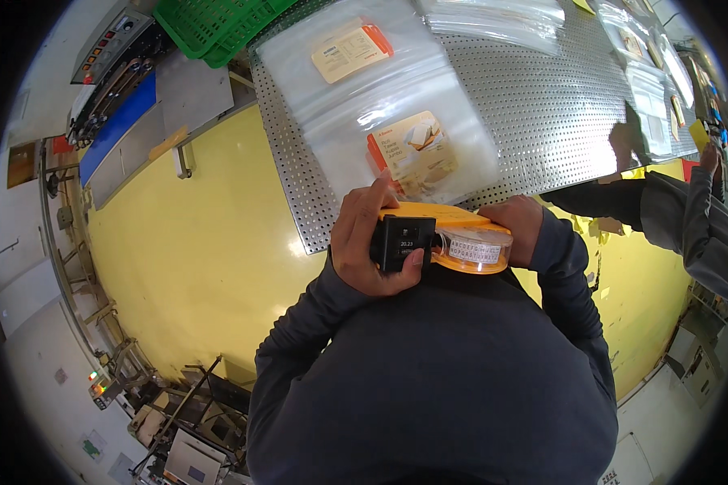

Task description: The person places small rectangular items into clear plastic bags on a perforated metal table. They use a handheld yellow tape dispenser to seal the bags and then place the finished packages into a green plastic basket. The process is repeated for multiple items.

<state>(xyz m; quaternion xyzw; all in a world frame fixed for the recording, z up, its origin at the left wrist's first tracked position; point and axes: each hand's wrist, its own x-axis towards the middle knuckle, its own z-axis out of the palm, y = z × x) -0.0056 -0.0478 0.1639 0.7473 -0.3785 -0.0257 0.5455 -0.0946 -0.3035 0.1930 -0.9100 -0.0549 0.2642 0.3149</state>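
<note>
- Yellow tool [441, 215]: held in front of the torso, just off the near edge of the surface; hard, plastic-looking, curved shell.
- Clear round disc [464, 255] at its right, printed strip on the side; looks smooth, stiff.
- Black block [398, 244] at its left end, boxy, small lit screen; can't tell if fixed on.
- Handling, my guess: light, rigid, slick shell; disc probably scratches or cracks easiest, so take the yellow body at its 2 ends.
- Left hand [361, 242]: thumb low on the block's front, other fingers wrapped behind, index pointing up; pinching the block.
- Right hand [518, 223]: curled at the tool's right end, behind the disc; fingertips hidden, exact pinch unclear.
- Surface [542, 133]: shiny perforated metal, round holes.
- On it, 2 clear bag stacks, near [473, 145] and far [287, 61]: glossy, floppy film, likely slippery; beige-orange printed panels.
- Green crate [210, 32]: lattice plastic, upper left.
</note>
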